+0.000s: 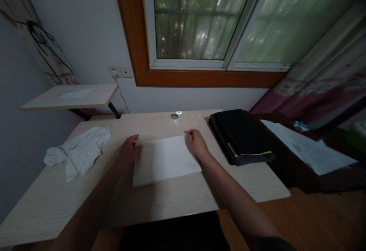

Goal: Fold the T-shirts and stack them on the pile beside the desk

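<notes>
A white sheet of paper [167, 160] lies on the desk in front of me, with a faint crease down its middle. At its left edge is my left hand [129, 151], fingers curved and apart from the thumb, which is by the paper's upper left corner. My right hand [196, 142] is closed in a pinch at the upper right corner of the sheet. Its fingertips hide that corner.
A crumpled white cloth [85, 150] lies on the desk [160, 205] to the left, below a small raised shelf [100, 94]. Black folders [238, 133] are stacked at the right. Beyond them, papers [309, 148] rest on a dark surface. A cable hole [174, 116] is at the back.
</notes>
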Demonstrator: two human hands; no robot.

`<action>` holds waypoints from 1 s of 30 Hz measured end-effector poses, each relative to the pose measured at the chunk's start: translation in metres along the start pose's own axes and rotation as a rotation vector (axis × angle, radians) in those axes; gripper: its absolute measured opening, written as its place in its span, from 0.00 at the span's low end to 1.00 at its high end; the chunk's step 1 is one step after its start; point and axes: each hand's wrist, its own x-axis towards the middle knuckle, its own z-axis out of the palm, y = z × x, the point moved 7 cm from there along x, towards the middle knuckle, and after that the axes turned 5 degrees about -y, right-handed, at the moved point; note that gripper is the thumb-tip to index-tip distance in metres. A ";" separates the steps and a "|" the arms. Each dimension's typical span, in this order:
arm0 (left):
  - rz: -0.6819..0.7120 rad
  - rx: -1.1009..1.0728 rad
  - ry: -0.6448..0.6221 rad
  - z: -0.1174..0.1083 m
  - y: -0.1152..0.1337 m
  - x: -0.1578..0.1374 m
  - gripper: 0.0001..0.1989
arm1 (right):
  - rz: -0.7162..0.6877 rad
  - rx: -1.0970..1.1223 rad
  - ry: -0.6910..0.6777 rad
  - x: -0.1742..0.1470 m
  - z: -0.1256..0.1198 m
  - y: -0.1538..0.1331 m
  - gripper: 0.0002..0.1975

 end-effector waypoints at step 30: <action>0.269 0.561 -0.063 0.053 0.027 -0.027 0.27 | -0.138 -0.486 -0.258 -0.041 0.044 -0.015 0.33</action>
